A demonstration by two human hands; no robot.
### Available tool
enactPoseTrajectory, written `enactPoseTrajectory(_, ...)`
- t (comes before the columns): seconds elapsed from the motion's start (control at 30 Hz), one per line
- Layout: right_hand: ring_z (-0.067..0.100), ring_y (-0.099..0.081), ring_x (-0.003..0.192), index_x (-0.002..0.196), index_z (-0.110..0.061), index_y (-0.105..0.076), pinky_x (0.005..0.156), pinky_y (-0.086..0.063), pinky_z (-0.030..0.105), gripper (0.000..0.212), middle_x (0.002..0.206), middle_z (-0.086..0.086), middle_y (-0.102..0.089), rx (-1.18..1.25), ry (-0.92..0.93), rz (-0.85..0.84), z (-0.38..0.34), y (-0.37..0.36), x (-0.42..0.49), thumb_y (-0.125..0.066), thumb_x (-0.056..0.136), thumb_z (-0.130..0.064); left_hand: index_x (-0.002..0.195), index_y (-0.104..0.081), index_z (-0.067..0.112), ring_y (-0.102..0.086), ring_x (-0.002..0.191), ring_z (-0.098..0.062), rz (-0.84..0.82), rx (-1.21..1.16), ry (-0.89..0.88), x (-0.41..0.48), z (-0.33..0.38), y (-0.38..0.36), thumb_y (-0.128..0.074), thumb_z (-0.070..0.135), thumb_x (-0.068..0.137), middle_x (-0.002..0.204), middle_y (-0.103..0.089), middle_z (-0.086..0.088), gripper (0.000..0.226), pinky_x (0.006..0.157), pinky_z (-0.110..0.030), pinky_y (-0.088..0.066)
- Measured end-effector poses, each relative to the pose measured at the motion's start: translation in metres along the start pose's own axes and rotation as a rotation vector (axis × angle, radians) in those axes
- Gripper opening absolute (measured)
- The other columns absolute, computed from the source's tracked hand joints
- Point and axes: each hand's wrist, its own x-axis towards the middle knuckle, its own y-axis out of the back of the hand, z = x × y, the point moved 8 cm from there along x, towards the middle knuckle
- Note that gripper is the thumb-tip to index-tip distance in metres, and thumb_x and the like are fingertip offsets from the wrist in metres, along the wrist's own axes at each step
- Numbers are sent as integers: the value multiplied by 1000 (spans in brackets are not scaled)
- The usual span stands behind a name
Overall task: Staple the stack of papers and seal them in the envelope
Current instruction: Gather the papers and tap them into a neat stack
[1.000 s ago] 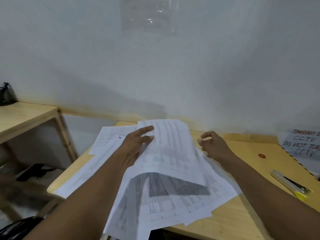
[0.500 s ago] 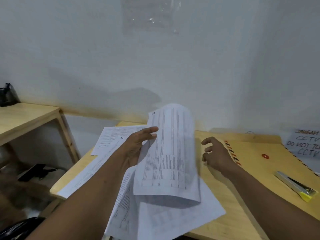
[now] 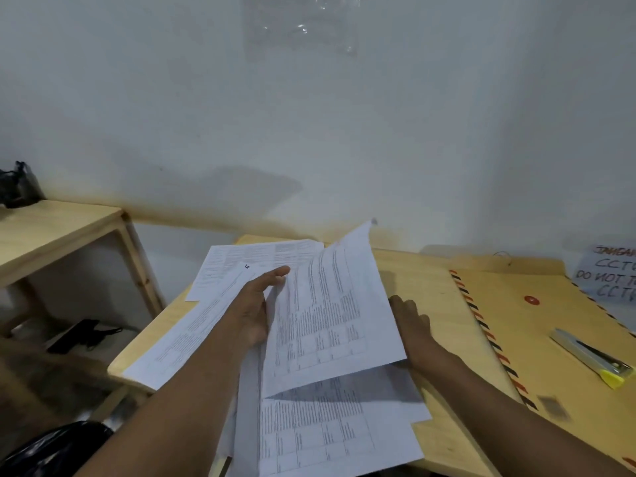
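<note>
Loose printed papers [image 3: 330, 425] lie fanned over the near left of the pale wooden surface [image 3: 423, 280]. The left hand [image 3: 254, 311] grasps one lifted sheet [image 3: 330, 315], fingers pinched at its left edge; the right hand [image 3: 413, 332] lies flat and released, partly under that sheet. The paper is thin, light and limp, probably best squared by its edges. The stiff, stripe-bordered kraft envelope [image 3: 550, 339] and the metal stapler [image 3: 590, 358] on it lie to the right.

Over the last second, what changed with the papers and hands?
The left hand lifted the top sheet clear of the papers and tilted it up. The right hand uncurled and slid under its right edge. The envelope, stapler and sheets on the left stayed put.
</note>
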Motion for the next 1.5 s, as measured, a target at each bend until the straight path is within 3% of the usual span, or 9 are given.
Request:
enactPoseTrajectory(0.07,30,-38,121,123,-16,-49,90,-32,39,45,125,6,-41,-44,-14,2,0,-1,0,-63,87,-37,99,-76,18,-64,106,-33,-2,55,-19,-1,4,-3,-63,11,89,116,-71,-7,18,100,-47,-49)
enactPoseTrajectory(0.3,33,-43,120,126,-21,-53,83,-39,37,68,127,8,-46,197,-163,99,40,12,11,-76,73,-56,89,-83,17,-55,122,-20,150,481,-202,2,36,23,-71,17,86,114,-71,4,12,113,-41,-39)
enactPoseTrajectory(0.47,36,-41,123,129,-24,-49,94,-38,42,82,132,9,-48,77,-307,165,63,22,9,-71,67,-72,93,-79,15,-61,106,-14,155,621,-302,-3,36,28,-65,4,90,98,-72,9,18,95,-29,-42)
enactPoseTrajectory(0.77,31,-45,120,130,-23,-45,90,-44,40,67,126,7,-56,206,-274,246,58,23,11,-74,78,-53,93,-79,16,-60,90,2,151,703,-366,3,32,11,-69,4,87,98,-72,5,16,71,-15,-44)
enactPoseTrajectory(0.9,27,-43,121,129,-25,-48,93,-42,42,70,126,1,-54,116,-247,260,57,22,5,-65,77,-68,92,-79,19,-59,89,2,163,735,-363,6,29,11,-70,6,88,100,-72,4,16,78,-21,-43)
enactPoseTrajectory(1.03,26,-48,119,126,-22,-52,89,-44,39,62,124,1,-59,129,-235,254,51,24,9,-71,79,-58,96,-80,15,-58,89,4,166,752,-390,5,25,10,-70,7,88,101,-73,4,15,77,-18,-43)
enactPoseTrajectory(1.17,29,-55,114,126,-19,-51,90,-49,40,54,121,7,-64,245,-274,242,57,25,15,-77,82,-37,97,-79,18,-55,88,8,153,819,-413,3,23,8,-70,12,89,101,-70,9,14,70,-11,-37)
enactPoseTrajectory(1.37,22,-55,70,120,-28,-50,59,-44,28,37,99,8,-58,797,-195,282,49,32,19,-63,92,-9,96,-79,26,-58,93,4,104,854,-415,2,22,1,-71,18,89,106,-69,12,14,72,-15,-41)
enactPoseTrajectory(1.5,40,-69,95,115,-37,-52,85,-57,58,44,110,22,-67,1280,-244,215,45,30,26,-65,90,-4,97,-79,26,-62,109,-4,45,739,-411,3,25,-8,-70,17,91,109,-71,18,14,84,-21,-43)
